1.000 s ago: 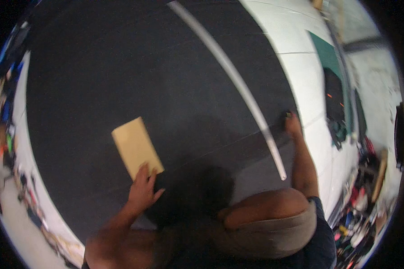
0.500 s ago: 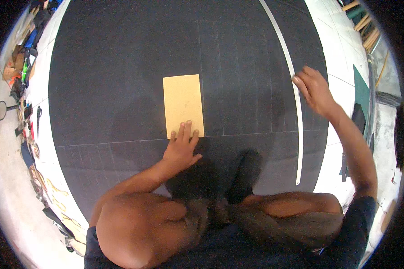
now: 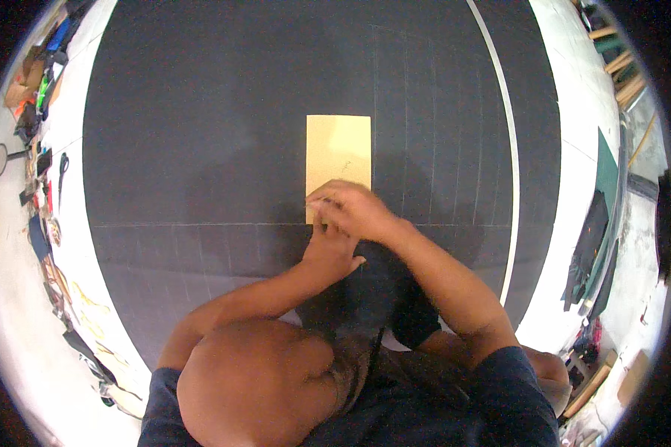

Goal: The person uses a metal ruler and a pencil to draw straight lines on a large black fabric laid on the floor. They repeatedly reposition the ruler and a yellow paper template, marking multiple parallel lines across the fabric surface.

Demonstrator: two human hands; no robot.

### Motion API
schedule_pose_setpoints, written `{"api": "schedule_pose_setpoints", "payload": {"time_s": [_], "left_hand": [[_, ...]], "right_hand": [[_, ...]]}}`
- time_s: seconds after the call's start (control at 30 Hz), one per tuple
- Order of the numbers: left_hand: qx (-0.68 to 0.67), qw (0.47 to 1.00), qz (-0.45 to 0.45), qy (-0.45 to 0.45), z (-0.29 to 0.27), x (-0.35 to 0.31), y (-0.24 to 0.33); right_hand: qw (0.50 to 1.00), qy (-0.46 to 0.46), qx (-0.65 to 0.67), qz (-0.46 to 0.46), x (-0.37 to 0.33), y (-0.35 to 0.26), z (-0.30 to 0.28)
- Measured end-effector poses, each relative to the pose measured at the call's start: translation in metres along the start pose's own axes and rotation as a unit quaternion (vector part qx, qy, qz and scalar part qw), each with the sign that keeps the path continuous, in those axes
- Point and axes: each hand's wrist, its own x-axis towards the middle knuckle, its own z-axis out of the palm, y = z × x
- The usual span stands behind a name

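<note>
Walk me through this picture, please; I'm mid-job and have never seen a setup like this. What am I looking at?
There is no machine here: these are a person's own bare hands. The camera sits on the person's head and looks down, so left is their left. Its wide fisheye lens bends straight edges near the rim.

A large black sheet lies spread out, marked with thin pale lines. On it are a yellow rectangular card and, to the right, a long pale strip.

The left hand reaches to the card's near end. The right hand crosses above it, partly hiding its fingers. The right hand is blurred, so I can't tell whether it holds anything.
</note>
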Motion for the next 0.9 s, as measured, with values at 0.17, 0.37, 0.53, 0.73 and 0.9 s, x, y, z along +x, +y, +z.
{"api": "schedule_pose_setpoints", "payload": {"time_s": [0.17, 0.37, 0.53, 0.73, 0.9], "left_hand": [[-0.113, 0.993, -0.009, -0.020, 0.013, 0.004, -0.007], [-0.089, 0.995, -0.006, 0.049, 0.007, 0.000, -0.004], [-0.098, 0.993, -0.005, 0.067, 0.012, -0.002, -0.004], [-0.121, 0.990, -0.008, 0.074, 0.016, -0.003, -0.005], [-0.118, 0.993, -0.019, 0.022, 0.009, -0.001, -0.001]], "right_hand": [[1.000, -0.003, -0.027, -0.006, -0.005, 0.002, 0.024], [0.996, -0.054, -0.073, -0.011, -0.001, 0.008, 0.020], [0.995, -0.037, -0.085, -0.044, -0.003, 0.008, 0.022], [0.993, -0.058, -0.097, -0.025, -0.003, 0.007, 0.025], [0.990, -0.070, -0.111, -0.049, -0.001, 0.010, 0.023]]}}
